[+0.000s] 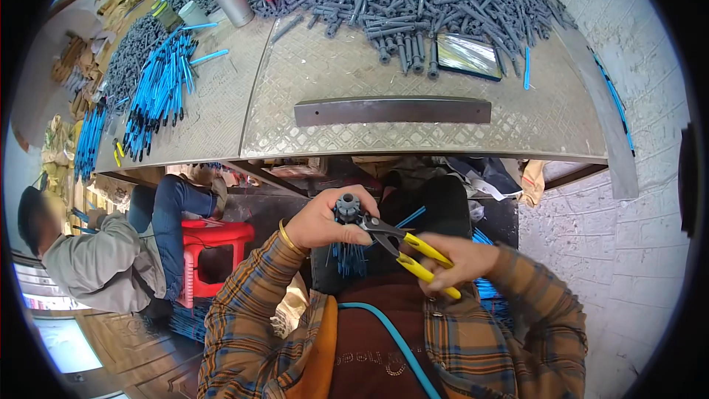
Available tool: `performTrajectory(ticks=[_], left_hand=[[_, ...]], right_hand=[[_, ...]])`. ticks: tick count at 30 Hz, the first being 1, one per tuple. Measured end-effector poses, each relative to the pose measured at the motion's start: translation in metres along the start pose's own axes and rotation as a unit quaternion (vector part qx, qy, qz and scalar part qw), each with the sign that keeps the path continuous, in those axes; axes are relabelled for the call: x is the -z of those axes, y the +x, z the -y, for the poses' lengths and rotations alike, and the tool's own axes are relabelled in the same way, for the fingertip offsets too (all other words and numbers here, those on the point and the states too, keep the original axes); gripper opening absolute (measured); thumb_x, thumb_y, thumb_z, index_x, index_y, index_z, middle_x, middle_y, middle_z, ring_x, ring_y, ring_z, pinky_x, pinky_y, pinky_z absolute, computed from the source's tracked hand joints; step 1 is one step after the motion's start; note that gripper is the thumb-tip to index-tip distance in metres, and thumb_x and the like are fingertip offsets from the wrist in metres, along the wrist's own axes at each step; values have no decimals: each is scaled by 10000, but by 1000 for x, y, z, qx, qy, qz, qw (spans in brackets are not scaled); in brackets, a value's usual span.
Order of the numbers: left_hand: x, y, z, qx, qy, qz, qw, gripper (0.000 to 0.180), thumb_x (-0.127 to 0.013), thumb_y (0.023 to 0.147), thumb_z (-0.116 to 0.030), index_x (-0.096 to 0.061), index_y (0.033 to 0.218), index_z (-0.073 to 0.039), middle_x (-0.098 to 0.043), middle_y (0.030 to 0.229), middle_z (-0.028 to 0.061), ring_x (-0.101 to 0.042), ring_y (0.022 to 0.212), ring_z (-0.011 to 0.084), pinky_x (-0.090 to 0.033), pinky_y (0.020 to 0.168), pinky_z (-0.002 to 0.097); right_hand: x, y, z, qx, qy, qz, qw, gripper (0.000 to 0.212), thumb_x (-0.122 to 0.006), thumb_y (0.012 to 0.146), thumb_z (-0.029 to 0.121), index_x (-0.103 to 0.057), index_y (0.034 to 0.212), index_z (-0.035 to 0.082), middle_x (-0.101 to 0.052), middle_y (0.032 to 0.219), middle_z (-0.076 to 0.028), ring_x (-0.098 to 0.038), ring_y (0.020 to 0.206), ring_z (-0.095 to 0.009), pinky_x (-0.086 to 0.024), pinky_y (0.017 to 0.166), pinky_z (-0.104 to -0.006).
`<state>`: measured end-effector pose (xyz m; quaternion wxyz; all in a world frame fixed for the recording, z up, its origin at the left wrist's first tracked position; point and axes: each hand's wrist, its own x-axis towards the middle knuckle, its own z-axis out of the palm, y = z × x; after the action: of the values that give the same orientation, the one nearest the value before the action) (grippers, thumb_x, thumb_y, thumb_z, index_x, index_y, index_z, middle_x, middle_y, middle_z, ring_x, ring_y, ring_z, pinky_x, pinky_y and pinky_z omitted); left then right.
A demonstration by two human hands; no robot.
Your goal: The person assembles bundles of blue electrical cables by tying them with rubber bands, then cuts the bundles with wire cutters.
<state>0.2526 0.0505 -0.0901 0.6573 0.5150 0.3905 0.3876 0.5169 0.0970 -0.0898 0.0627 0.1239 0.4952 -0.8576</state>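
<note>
In my left hand (317, 223) is a grey ribbed plastic piece (347, 208), upright with a round hole at its top. Its exact kind I cannot make out. My right hand (467, 262) grips yellow-handled cutting pliers (428, 250), handles spread apart. The dark jaws reach the right side of the grey piece, beside my left thumb. Whether the blades touch it is too small to tell. Thin blue rods (347, 258) show below my left hand, over my lap.
A heap of grey plastic pieces (413, 0) covers the table's (354, 81) far side. Nearer lies a dark metal bar (391, 111). Blue rods (159, 81) are piled at left, near a metal cup (230, 0). A person (111, 258) sits left, by a red stool (210, 247).
</note>
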Motion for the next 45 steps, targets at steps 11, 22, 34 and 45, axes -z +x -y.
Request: performTrajectory(ticks=[11, 22, 34, 45], left_hand=[[2, -2, 3, 4, 3, -42, 999, 489, -821, 569, -157, -597, 979, -13, -570, 907, 22, -534, 834, 107, -420, 768, 245], [0, -3, -2, -4, 0, 27, 1000, 424, -775, 645, -120, -588, 1016, -33, -577, 913, 4, -529, 862, 86, -415, 793, 239], [-3, -3, -6, 20, 30, 36, 999, 291, -709, 703, -61, -587, 966, -30, -581, 842, -24, -521, 773, 49, -427, 717, 210], [-2, -2, -4, 8, 13, 29, 999, 278, -716, 702, -69, -594, 950, -33, -588, 831, -17, -526, 767, 48, -430, 714, 211]], right_hand=[[-1, -3, 21, -62, -95, -89, 990, 439, -540, 859, 184, -367, 1234, 36, -560, 905, -115, -574, 668, -154, -473, 569, -281], [2, 18, -47, -44, 291, 79, 952, 346, -536, 875, 277, -442, 1071, 8, -583, 807, -141, -584, 644, -160, -481, 564, -264], [10, -1, 49, -163, 25, -30, 986, 270, -478, 904, 251, -445, 982, -5, -573, 1031, -187, -622, 885, -225, -538, 725, -315], [15, 1, 38, -151, -13, -10, 988, 257, -454, 918, 248, -444, 990, 0, -597, 963, -145, -625, 802, -170, -536, 659, -290]])
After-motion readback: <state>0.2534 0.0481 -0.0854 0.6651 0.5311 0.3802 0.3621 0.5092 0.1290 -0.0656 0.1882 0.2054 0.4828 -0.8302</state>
